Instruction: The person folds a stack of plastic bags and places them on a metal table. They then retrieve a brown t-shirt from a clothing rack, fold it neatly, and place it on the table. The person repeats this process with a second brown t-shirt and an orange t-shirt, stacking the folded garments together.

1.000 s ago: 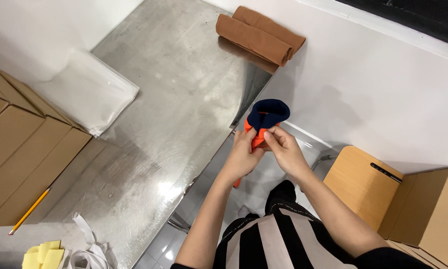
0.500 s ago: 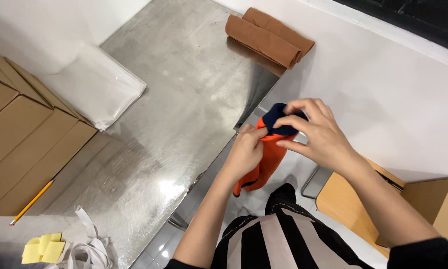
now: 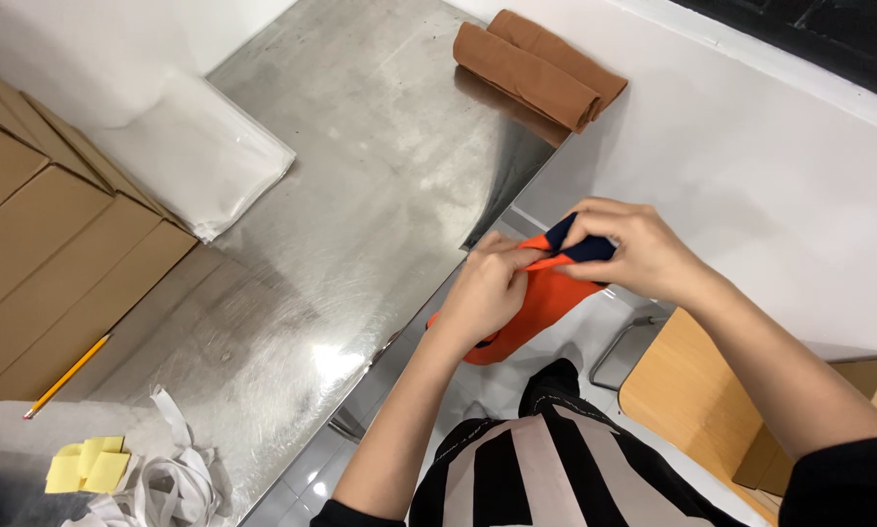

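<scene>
An orange cloth piece [image 3: 531,312] with a dark navy part [image 3: 577,246] hangs just off the right edge of the steel table [image 3: 360,176]. My left hand [image 3: 489,285] pinches its orange upper edge. My right hand [image 3: 626,249] closes over the navy part from above. Both hands meet at the top of the cloth, and its lower end dangles over my lap.
A rolled brown cloth [image 3: 538,66] lies at the table's far end. A stack of clear plastic bags [image 3: 197,146] and flat cardboard boxes [image 3: 48,244] lie at the left. A yellow pencil [image 3: 66,376], yellow notes [image 3: 85,464] and white strips [image 3: 177,483] sit nearby. A wooden stool [image 3: 687,400] stands at the right.
The navy part was open like a cup and upright; now it is pressed flatter under my right hand. Both hands have dropped lower, and the orange cloth hangs down further.
</scene>
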